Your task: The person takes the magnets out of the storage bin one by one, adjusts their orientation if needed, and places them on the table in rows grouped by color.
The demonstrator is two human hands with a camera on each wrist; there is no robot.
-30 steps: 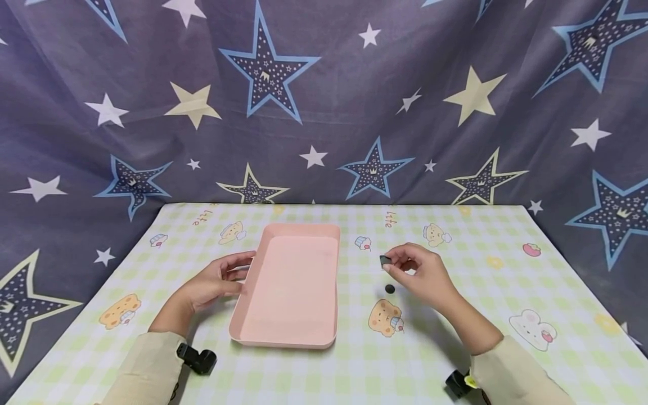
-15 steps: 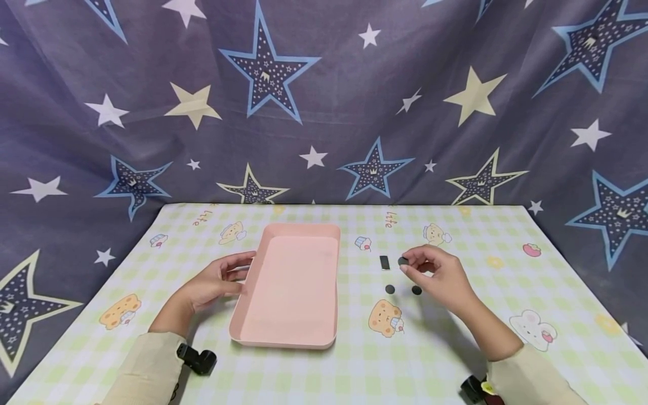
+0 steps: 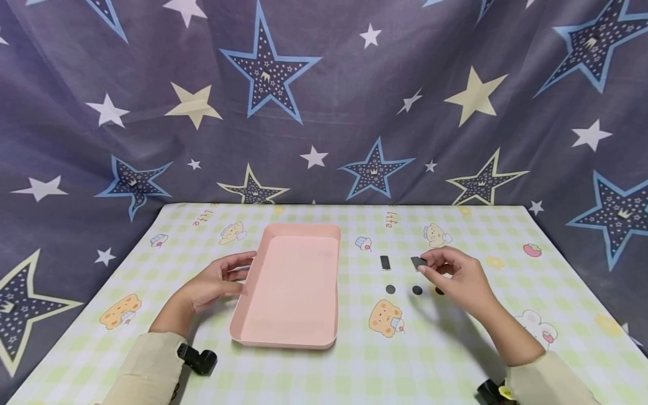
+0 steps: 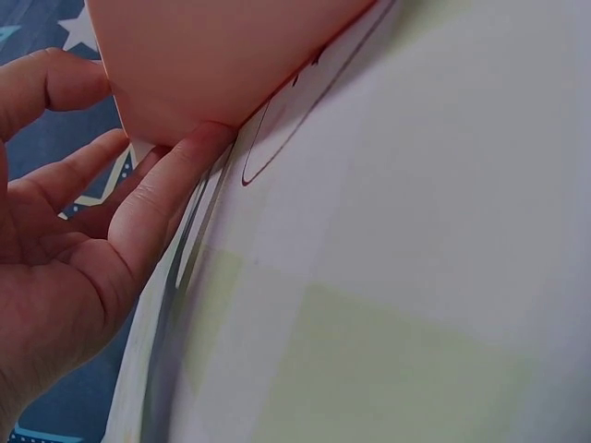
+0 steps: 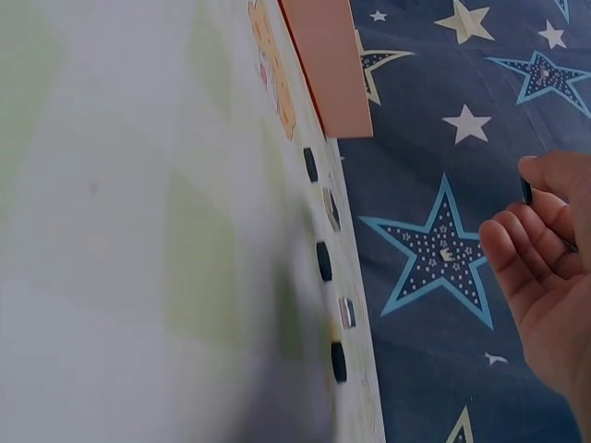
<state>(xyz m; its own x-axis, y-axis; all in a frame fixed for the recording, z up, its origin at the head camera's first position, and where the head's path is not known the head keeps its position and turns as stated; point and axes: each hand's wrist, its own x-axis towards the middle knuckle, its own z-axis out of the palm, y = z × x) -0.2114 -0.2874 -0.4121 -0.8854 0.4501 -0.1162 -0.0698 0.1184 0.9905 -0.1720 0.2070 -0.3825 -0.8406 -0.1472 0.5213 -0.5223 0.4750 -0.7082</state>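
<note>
My right hand (image 3: 458, 281) pinches a small black disc (image 5: 526, 191) between thumb and index finger, raised off the table. In the head view the fingertips overlap a black rectangular piece (image 3: 416, 262) lying on the cloth. Another such black rectangle (image 3: 386, 262) lies to its left. A row of black discs sits nearer me: a left disc (image 3: 390, 289), a middle disc (image 3: 417, 290) and a right disc (image 3: 439, 291), partly hidden by my hand. My left hand (image 3: 215, 281) touches the outer left wall of a pink tray (image 3: 286, 342), thumb and fingers extended along it.
The table has a green-and-white checked cloth (image 3: 283, 377) with printed cartoon animals. Behind it hangs a dark curtain (image 3: 324, 101) with stars. A black wrist camera (image 3: 197, 359) sits by the left sleeve, another camera (image 3: 490, 392) by the right.
My right hand has moved rightward along the pieces. The middle and right discs and the second rectangle have come into view on the cloth. The left hand and tray have stayed put.
</note>
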